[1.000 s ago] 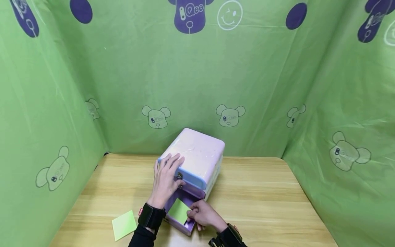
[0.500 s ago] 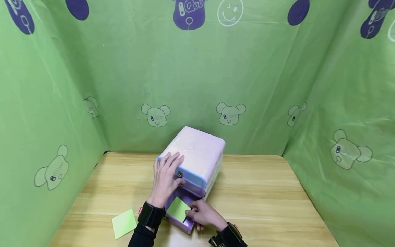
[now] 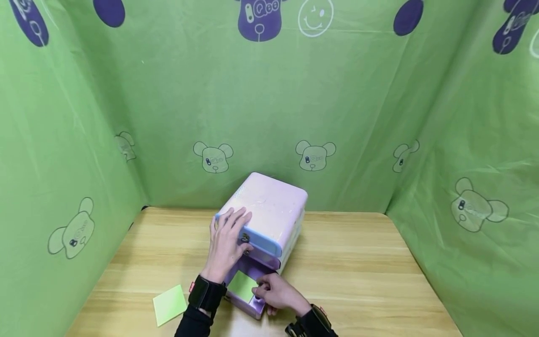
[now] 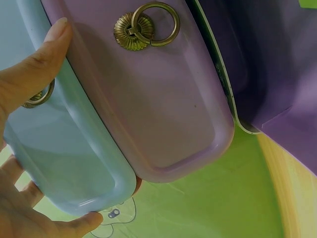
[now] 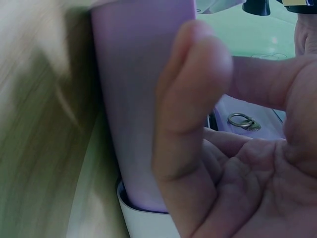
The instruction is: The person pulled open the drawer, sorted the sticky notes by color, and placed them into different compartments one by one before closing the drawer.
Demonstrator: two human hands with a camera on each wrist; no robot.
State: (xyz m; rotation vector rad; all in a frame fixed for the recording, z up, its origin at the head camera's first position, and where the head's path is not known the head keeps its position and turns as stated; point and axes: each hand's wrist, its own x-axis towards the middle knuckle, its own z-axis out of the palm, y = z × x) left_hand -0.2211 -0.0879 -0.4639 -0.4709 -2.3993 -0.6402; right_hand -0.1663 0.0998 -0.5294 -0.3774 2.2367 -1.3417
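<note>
A small drawer cabinet [image 3: 269,206] with a pale pink top stands on the table, its front turned toward me. My left hand [image 3: 224,245] grips its front left corner, fingers over the top edge and thumb [image 4: 44,62] across the blue upper drawer [image 4: 74,158]. Beneath that is a closed lilac drawer [image 4: 158,114] with a brass ring pull [image 4: 156,25]. A lower purple drawer [image 3: 246,309] is pulled out, with a green sticky note pad [image 3: 242,285] inside. My right hand [image 3: 278,292] reaches over its right wall, thumb and index finger pinching the pad's right edge.
Another light green sticky note pad [image 3: 169,305] lies on the wooden table [image 3: 358,271], left of my left wrist. Green printed cloth [image 3: 269,103] encloses the table at the back and both sides.
The sticky note pad in the drawer has shifted slightly left with my right fingertips. My left hand, the cabinet and the pulled-out drawer stay in place.
</note>
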